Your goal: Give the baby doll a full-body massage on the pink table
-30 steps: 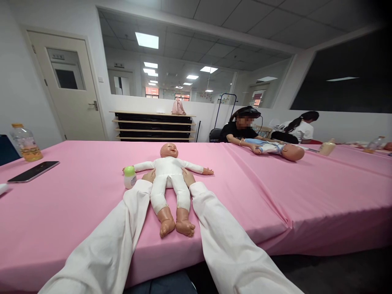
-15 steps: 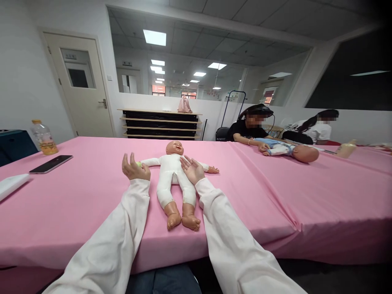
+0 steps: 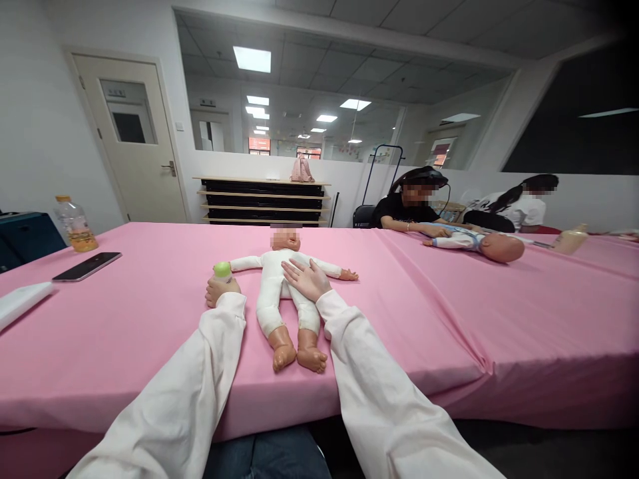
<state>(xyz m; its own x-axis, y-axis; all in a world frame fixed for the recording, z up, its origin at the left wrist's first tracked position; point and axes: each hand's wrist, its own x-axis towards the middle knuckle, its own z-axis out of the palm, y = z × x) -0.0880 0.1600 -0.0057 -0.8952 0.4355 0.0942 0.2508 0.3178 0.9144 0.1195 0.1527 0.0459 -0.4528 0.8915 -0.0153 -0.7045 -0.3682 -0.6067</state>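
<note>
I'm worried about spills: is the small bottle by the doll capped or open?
Capped: the green cap sits on top of the small bottle in the left hand.

We have the doll (image 3: pixel 272 273) on its back on the counter (image 3: pixel 399 326), head toward the far edge, feet toward the near one! Left of it sits the left hand (image 3: pixel 220 291) with the small bottle (image 3: pixel 222 270) in it, by the end of the doll's outstretched arm; the right hand (image 3: pixel 310 282) is over the torso (touching or not, we can't tell). Farther left we find the phone (image 3: pixel 88 266), the drink bottle (image 3: pixel 78 228) just behind it. Over right, a second doll (image 3: pixel 502 247) lies crosswise before a co-worker (image 3: pixel 394 211), a pump bottle (image 3: pixel 572 239) near its head. Behind the counter, shelves (image 3: pixel 264 199) carry a backpack (image 3: pixel 301 170), the door (image 3: pixel 127 159) to their left.
</note>
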